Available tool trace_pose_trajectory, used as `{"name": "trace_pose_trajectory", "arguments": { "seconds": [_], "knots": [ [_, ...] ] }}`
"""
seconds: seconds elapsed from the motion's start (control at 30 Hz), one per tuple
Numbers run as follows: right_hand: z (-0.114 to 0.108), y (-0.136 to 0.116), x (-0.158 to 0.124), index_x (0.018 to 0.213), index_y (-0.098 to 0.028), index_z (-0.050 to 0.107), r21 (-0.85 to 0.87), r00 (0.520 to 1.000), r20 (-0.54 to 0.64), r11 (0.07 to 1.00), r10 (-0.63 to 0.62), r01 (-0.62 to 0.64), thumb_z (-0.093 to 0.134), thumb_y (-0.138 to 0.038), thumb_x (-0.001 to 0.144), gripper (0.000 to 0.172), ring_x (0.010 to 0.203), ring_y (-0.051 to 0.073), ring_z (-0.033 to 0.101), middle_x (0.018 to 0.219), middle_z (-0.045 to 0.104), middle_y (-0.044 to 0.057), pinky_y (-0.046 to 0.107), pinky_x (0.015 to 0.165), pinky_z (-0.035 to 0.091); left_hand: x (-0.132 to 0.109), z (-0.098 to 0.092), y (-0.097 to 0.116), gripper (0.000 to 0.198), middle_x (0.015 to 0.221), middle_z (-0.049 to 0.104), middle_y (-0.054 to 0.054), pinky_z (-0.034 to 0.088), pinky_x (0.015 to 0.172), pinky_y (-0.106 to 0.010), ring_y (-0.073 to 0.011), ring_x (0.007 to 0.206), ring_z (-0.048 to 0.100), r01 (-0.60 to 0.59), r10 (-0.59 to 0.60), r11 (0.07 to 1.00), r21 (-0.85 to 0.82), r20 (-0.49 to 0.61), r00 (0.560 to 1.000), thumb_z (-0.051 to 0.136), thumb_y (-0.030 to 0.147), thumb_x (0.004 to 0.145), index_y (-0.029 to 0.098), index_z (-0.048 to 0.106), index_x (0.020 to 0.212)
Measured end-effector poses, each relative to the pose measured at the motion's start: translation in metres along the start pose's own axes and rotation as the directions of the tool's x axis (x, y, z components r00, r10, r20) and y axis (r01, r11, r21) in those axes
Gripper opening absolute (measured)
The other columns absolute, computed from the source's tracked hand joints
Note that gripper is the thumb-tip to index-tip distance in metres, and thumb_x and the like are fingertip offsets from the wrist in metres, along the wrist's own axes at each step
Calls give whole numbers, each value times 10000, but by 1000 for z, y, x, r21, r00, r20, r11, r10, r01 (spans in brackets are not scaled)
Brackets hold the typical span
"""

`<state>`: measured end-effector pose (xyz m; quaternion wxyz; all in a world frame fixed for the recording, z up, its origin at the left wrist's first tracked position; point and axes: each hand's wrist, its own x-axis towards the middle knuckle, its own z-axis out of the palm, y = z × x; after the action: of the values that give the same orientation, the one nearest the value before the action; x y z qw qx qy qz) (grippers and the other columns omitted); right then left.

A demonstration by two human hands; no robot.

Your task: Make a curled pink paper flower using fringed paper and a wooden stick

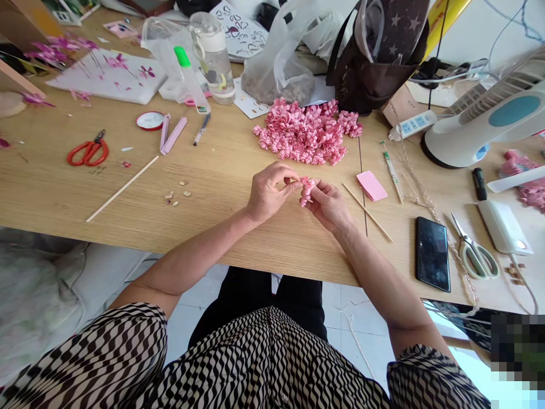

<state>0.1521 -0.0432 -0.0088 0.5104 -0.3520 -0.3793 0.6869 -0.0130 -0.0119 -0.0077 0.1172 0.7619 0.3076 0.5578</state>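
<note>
Between my two hands, above the middle of the wooden table, is a small pink curled flower piece [306, 196]. My right hand [328, 205] is closed on it, with thumb and fingers pinching its right side. My left hand [271, 191] pinches at the top left edge of the same piece with thumb and forefinger. Just beyond my hands lies a large heap of pink curled pieces [304, 133]. A stack of pink paper [372, 186] and a thin wooden stick [368, 212] lie to the right of my right hand.
Red-handled pliers [88, 150], a long white stick [122, 188] and a glue bottle [192, 82] are on the left. A water bottle [216, 62] and plastic bag [279, 68] stand behind. Rightward are a phone [432, 253], scissors [474, 253], a power strip [414, 125] and a white fan [481, 119].
</note>
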Motion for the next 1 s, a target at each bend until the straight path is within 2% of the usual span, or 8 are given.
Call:
{"name": "trace_pose_trajectory", "arguments": {
  "seconds": [0.3,0.47,0.73,0.9,1.0],
  "knots": [
    [1,0,0,780,-200,619,12,999,-33,999,40,-40,827,-384,668,300,627,64,502,699,563,-56,228,649,480,-1,0,-1,79,776,675,-4,481,633,-220,-89,681,582,3,0,996,-92,32,999,706,249,856,189,660,833],
    [1,-1,0,813,-208,636,14,998,-47,999,45,-44,840,-395,645,324,637,71,498,712,571,-50,228,645,482,0,0,1,82,821,693,-12,493,637,-225,-88,682,589,11,-7,998,-67,61,998,715,261,849,195,672,873],
    [1,-1,-1,811,-192,630,29,998,-42,999,37,-36,819,-368,681,289,638,64,494,709,558,-49,226,640,465,1,-2,1,45,797,668,-5,497,642,-217,-85,684,582,-19,21,999,-51,30,999,659,224,883,181,663,870],
    [2,-1,-1,788,-206,633,11,998,-46,999,44,-44,828,-382,665,289,626,66,487,709,562,-55,233,642,470,1,-3,3,53,878,663,-27,520,716,-255,-116,809,624,-59,59,998,6,42,997,642,219,890,190,662,850],
    [2,-1,0,795,-203,632,13,998,-42,999,35,-35,828,-378,668,292,636,67,497,714,569,-51,233,645,470,0,-2,4,43,878,675,-24,522,724,-260,-117,814,630,-65,65,998,5,56,996,642,226,893,195,655,866]
  ]
}}
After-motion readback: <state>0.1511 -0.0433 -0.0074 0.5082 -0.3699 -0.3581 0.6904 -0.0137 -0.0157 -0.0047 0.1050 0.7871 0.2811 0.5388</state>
